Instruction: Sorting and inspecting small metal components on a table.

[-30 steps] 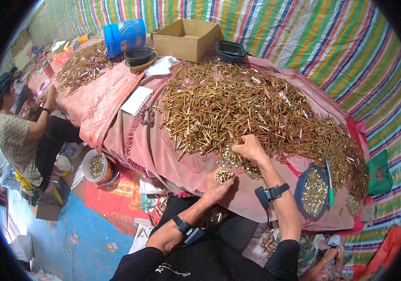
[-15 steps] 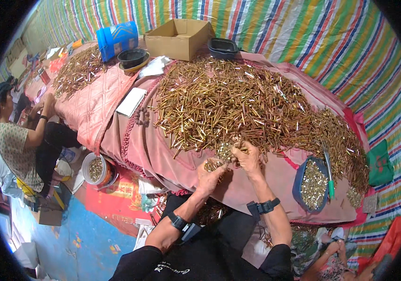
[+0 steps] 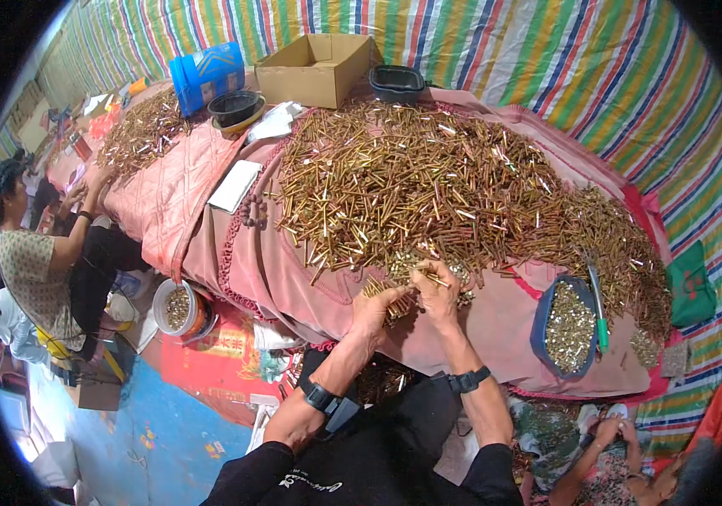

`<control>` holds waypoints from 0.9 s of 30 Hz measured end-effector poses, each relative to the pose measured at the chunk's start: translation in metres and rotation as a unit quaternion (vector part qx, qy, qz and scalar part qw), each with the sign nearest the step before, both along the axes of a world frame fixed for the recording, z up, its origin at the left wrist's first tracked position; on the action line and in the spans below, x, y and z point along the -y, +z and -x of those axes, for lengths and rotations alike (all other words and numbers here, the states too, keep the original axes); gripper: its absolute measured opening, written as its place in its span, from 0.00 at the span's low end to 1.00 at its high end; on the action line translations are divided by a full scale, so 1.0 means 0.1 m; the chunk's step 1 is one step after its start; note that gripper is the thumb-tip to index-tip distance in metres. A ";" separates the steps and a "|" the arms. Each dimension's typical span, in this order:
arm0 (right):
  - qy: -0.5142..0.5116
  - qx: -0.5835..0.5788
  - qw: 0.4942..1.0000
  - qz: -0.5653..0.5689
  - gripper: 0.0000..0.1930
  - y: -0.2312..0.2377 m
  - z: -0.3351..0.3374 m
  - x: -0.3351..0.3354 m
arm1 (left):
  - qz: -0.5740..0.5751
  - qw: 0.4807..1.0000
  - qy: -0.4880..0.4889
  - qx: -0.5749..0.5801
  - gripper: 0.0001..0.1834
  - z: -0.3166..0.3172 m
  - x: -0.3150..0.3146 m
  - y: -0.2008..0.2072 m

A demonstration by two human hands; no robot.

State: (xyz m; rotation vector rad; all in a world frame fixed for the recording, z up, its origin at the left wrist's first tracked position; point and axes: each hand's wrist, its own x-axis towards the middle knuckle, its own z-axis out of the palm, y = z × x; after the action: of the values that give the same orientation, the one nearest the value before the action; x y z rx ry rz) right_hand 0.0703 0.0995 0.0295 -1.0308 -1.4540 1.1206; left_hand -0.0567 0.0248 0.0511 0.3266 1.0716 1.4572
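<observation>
Here, the left hand (image 3: 369, 311) encloses rods (image 3: 374, 288).

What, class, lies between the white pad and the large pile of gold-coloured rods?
In the head view, a string of dark beads lies on the pink cloth between the white pad and the large pile of gold-coloured rods.

Left hand (image 3: 370, 311) curled; right hand (image 3: 439, 294) close beside

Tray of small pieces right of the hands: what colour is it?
Dark blue; the tray shows best in head view.
</observation>
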 end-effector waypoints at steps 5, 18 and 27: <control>-0.003 0.045 0.996 -0.078 0.08 0.02 0.03 0.11 | 0.070 0.978 -0.057 0.187 0.12 -0.04 -0.01 -0.06; 0.101 0.034 0.991 -0.081 0.11 0.16 -0.08 0.37 | 0.056 0.978 -0.018 0.202 0.12 -0.05 -0.02 -0.05; 0.094 -0.053 0.994 -0.015 0.21 0.23 0.02 0.40 | 0.018 0.975 -0.018 0.221 0.12 -0.04 -0.04 -0.13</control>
State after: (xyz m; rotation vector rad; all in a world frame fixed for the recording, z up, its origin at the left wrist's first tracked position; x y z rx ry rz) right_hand 0.0684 0.0594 0.0523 -0.8142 -1.4997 1.2644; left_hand -0.0530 0.0289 0.0379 -0.0100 0.7262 1.3911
